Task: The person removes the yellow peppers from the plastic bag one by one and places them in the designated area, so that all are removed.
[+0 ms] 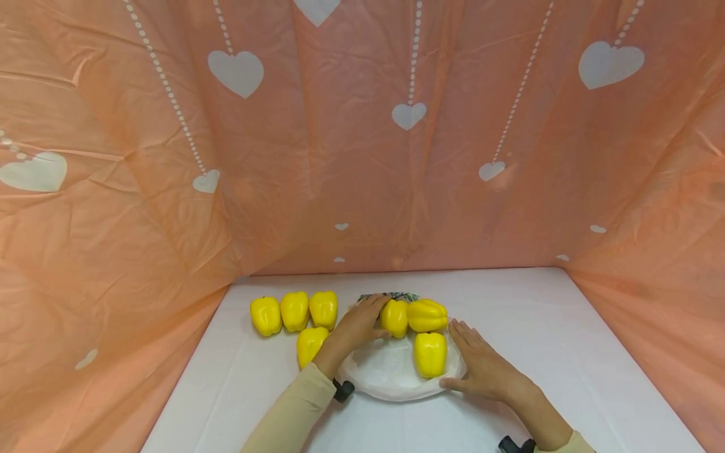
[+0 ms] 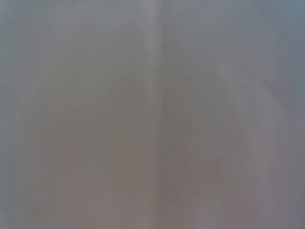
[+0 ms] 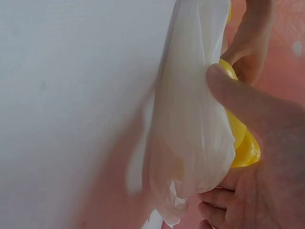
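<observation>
A white plastic bag (image 1: 391, 380) lies with its mouth spread wide and its rim bunched in a ring. Inside that ring sit three yellow bell peppers: one at the left (image 1: 394, 318), one lying at the back right (image 1: 427, 315), one in front (image 1: 430, 355). My left hand (image 1: 358, 326) is at the bag's left side, fingers and thumb extended beside the left pepper. On the opposite side, my right hand (image 1: 486, 366) rests along the bag with fingers mostly straight. The right wrist view shows its thumb (image 3: 238, 95) touching the bag near the rim. The left wrist view is only a pale blur.
Left of the bag, three bell peppers (image 1: 295, 311) stand in a row on the white table (image 1: 226, 390). Another bell pepper (image 1: 310, 345) is partly behind my left forearm. Leaf-patterned material (image 1: 396, 296) shows at the bag's far edge. An orange heart-print curtain (image 1: 351, 157) encloses the back and sides.
</observation>
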`<state>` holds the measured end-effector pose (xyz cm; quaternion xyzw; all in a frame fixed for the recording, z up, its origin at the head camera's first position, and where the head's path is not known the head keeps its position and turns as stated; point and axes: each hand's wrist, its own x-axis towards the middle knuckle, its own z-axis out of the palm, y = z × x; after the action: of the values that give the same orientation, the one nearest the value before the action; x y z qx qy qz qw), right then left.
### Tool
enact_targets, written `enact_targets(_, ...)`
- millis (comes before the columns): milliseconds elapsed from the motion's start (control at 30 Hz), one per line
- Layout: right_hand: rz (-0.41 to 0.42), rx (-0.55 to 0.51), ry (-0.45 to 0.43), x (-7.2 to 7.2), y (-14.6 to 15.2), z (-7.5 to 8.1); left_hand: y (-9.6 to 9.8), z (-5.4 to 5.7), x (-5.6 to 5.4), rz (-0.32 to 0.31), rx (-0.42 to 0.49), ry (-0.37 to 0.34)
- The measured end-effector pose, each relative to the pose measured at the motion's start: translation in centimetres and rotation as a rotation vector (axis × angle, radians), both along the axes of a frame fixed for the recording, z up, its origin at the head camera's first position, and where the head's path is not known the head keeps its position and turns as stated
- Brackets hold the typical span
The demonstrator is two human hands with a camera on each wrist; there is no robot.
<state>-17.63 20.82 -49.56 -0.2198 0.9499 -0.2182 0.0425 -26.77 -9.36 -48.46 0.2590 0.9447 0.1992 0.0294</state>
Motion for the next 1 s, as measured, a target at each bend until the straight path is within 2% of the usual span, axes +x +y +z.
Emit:
enact_targets(467, -0.008, 0.011, -0.013, 0.1, -0.1, 0.0, -0.5, -0.2, 0.3, 0.035, 0.074, -0.062)
enact_targets(767, -0.010, 0.019, 0.007, 0.2, -0.1, 0.0, -1.2, 0.0, 0.7, 0.018, 0.126, -0.057)
enact_targets(1000, -0.014, 0.014, -0.004, 0.1, -0.2, 0.2, -2.3, 0.4, 1.1, 0.016, 0.219, -0.043)
